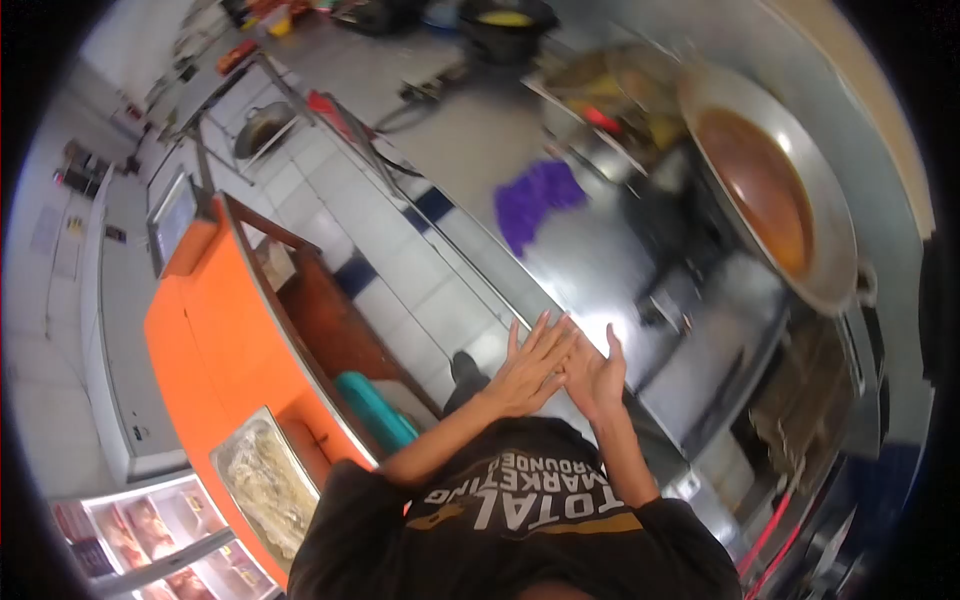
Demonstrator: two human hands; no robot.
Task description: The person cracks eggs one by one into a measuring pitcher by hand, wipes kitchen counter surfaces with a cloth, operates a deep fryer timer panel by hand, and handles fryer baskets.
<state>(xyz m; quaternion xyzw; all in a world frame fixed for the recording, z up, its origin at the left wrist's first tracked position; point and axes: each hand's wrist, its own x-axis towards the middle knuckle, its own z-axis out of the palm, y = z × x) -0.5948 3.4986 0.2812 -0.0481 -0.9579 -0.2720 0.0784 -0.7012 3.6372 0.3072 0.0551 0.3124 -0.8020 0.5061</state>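
Observation:
My left hand [527, 372] and my right hand [596, 374] meet in front of my dark printed shirt [545, 490]. The left one lies with its fingers stretched across the palm and fingers of the right, whose thumb sticks up. Neither holds anything I can see. Just beyond them is the edge of a shiny metal counter [590, 270]. Farther off on that counter lies a crumpled purple cloth [535, 205].
A large wok [835, 225] of brown liquid stands at the right on a stove. A black pot [505, 35] sits at the far end. To my left are an orange cabinet [215, 330], a metal tray of pale flour-like stuff [265, 480] and a teal container [375, 410].

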